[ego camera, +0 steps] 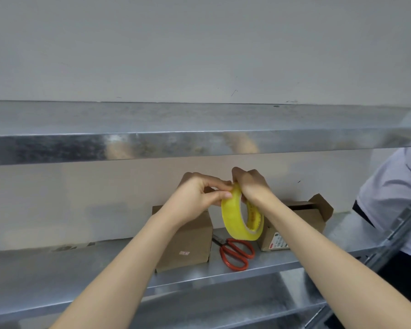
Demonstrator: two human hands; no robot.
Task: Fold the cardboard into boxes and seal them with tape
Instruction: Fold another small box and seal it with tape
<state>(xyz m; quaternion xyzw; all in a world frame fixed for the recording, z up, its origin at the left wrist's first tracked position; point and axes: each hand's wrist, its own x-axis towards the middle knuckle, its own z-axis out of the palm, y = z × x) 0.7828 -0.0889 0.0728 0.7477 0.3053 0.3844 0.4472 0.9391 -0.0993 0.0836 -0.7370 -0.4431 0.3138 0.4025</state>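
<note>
Bare forearms (119, 269), bare hands (195, 195)

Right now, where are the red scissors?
Head view, right of centre: the red scissors lie on the metal shelf between the left box and the right box, below the tape roll.

I had one view only, from the camera worn on my head; it looked forward and a little down into a metal rack, about level with the upper shelf (199, 148); my left hand (197, 195) and right hand (252, 186), both gripping the tape roll (233, 217), sat close, near mid-frame; the wall (199, 43) filled the top.
</note>
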